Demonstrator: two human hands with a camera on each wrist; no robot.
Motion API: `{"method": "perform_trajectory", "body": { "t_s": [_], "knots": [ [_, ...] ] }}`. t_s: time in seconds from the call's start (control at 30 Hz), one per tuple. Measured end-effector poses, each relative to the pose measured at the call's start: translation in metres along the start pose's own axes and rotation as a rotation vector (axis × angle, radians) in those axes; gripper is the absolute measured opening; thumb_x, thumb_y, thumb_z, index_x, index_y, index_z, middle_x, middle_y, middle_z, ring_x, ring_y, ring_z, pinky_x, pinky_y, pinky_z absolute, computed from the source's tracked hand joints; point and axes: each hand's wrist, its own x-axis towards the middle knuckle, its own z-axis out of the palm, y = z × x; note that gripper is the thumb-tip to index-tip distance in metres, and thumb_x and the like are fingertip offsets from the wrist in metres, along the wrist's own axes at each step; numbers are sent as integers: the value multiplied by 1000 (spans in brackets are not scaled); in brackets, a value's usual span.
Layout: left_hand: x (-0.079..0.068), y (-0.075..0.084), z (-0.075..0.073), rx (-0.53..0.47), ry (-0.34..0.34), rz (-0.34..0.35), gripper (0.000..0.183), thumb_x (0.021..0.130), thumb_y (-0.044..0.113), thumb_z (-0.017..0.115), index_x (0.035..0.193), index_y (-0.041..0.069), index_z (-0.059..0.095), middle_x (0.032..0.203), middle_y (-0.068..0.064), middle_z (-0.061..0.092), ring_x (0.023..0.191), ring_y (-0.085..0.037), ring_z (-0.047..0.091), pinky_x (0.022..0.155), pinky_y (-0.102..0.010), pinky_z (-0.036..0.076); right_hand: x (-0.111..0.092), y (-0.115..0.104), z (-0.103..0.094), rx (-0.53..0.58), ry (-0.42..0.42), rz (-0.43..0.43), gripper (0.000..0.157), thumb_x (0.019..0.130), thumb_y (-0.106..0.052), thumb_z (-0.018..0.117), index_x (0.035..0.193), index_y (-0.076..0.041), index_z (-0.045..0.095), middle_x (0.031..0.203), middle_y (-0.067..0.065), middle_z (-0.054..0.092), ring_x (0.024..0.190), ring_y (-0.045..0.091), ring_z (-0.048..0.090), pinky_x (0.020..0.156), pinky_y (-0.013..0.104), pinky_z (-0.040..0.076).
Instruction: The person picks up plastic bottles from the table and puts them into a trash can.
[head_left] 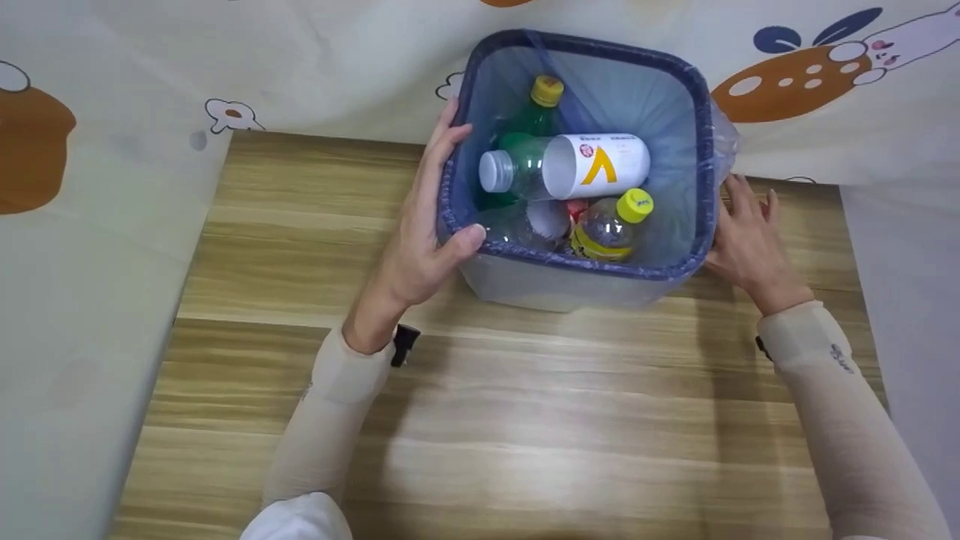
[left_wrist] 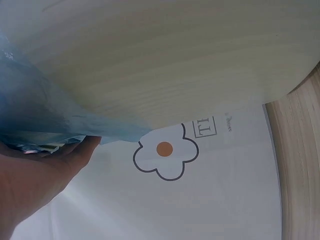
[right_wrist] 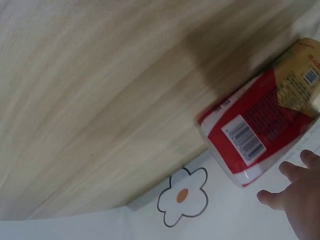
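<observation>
A trash bin [head_left: 574, 264] with a dark rim and a translucent liner [head_left: 675, 150] holds several plastic bottles. My left hand [head_left: 420, 247] grips its left side, thumb over the front rim and fingers along the outer wall. In the left wrist view, the left hand's fingers [left_wrist: 85, 150] lie against the bluish liner [left_wrist: 90, 122]. To the right of the bin, my right hand [head_left: 754, 244] reaches with loosely spread fingers. A container with a red and gold label and a barcode [right_wrist: 265, 110] lies just beyond that right hand [right_wrist: 305, 200]; the bin hides it in the head view.
Inside the bin are a green bottle with a yellow cap [head_left: 547, 91], a white-labelled bottle [head_left: 600, 165] and a bottle with a bright yellow cap [head_left: 635, 205]. A printed cloth [head_left: 337, 67] stands behind the wood-grain table [head_left: 525, 420], close to the bin.
</observation>
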Motion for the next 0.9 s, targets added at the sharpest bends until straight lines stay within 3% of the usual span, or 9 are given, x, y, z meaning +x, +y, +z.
{"method": "perform_trajectory", "body": {
  "t_s": [0.13,0.27,0.37,0.47,0.73,0.9],
  "knots": [
    [-2,-1,0,-13,9,3,95,88,69,49,147,-3,31,165,-15,9,152,-21,10,121,-42,14,7,-1,12,13,-59,34,88,94,-48,60,161,-24,9,161,23,14,149,42,9,112,70,-5],
    [-1,0,0,-21,12,20,93,89,68,49,146,-3,32,165,-17,10,152,-22,9,122,-43,12,11,1,22,-10,-72,63,76,99,-45,48,159,-12,15,156,26,22,148,43,13,112,69,-7],
    [0,0,-1,-11,8,29,92,90,68,49,145,-3,33,164,-18,10,152,-23,9,122,-43,11,13,3,28,-48,-32,78,70,98,-40,48,153,-2,28,147,30,34,139,48,26,112,71,-1],
    [0,0,-1,-16,10,30,91,89,69,49,144,-2,35,164,-18,10,152,-23,10,121,-43,13,15,4,30,-51,3,96,65,97,-39,50,147,0,36,138,32,42,130,52,36,112,70,2],
    [0,-1,3,-82,25,29,86,89,67,51,141,-1,37,165,-18,8,152,-24,10,118,-47,25,18,5,35,-58,64,113,56,98,-38,48,138,1,47,129,30,49,124,52,42,112,68,8],
    [1,-2,5,-109,23,19,87,89,66,52,141,-1,36,165,-17,6,152,-24,11,116,-48,28,17,5,36,-65,36,142,57,101,-41,44,143,-2,43,133,29,47,127,52,39,112,69,7]
  ]
}}
